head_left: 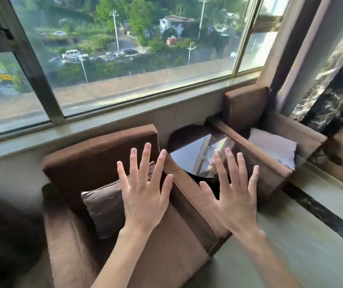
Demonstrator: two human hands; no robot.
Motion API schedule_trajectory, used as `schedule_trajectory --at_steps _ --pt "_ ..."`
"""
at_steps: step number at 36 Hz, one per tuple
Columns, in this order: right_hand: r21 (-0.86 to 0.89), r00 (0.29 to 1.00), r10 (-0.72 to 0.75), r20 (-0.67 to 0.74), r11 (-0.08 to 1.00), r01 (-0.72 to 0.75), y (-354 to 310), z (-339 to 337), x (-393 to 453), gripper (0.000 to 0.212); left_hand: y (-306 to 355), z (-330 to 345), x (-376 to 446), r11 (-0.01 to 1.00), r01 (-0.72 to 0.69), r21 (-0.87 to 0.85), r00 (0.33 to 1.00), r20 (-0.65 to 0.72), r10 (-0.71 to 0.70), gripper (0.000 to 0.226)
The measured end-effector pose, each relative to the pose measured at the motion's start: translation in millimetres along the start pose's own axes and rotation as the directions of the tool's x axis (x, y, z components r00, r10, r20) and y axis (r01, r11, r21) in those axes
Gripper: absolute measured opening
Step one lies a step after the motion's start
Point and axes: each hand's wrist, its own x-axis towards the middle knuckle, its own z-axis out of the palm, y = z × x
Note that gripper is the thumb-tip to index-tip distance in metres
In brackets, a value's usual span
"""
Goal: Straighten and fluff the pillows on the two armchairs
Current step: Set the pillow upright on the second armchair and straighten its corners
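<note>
Two brown armchairs stand under the window. The near armchair [95, 154] holds a brown pillow [104, 206] leaning tilted against its backrest. A lighter greyish pillow [272, 146] lies on the seat of the far armchair [245, 107] at the right. My left hand [145, 192] hovers with fingers spread over the near pillow's right part, hiding it. Fingers also spread, my right hand [233, 196] is raised over the near chair's right armrest. Neither hand holds anything.
A round glossy black side table [189, 154] sits between the two chairs. A wide window sill [104, 129] runs behind them. A dark marble column [332, 94] and a pale floor with a black band [324, 217] lie to the right.
</note>
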Motion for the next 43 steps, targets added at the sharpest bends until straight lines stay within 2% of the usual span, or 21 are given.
schedule_trajectory --at_steps 5,16,26,35,43 --pt "-0.052 0.994 0.094 -0.064 0.994 -0.097 50 -32 -2 0.077 60 5 24 0.991 -0.117 -0.067 0.993 -0.030 0.116 0.055" --pt "-0.109 0.946 0.287 -0.148 0.947 -0.304 191 -106 -29 0.075 232 35 54 0.936 -0.283 -0.210 0.959 -0.072 0.274 0.055" --pt "-0.056 0.833 0.487 -0.264 0.854 -0.517 303 -150 -66 0.072 371 60 50 0.848 -0.407 -0.339 0.908 -0.045 0.417 0.056" --pt "-0.082 0.764 0.576 -0.290 0.781 -0.620 373 -177 -76 0.072 457 88 61 0.751 -0.509 -0.419 0.838 -0.043 0.544 0.058" --pt "-0.120 0.747 0.587 -0.311 0.756 -0.644 445 -178 -52 0.073 522 137 93 0.707 -0.532 -0.467 0.805 -0.021 0.592 0.058"
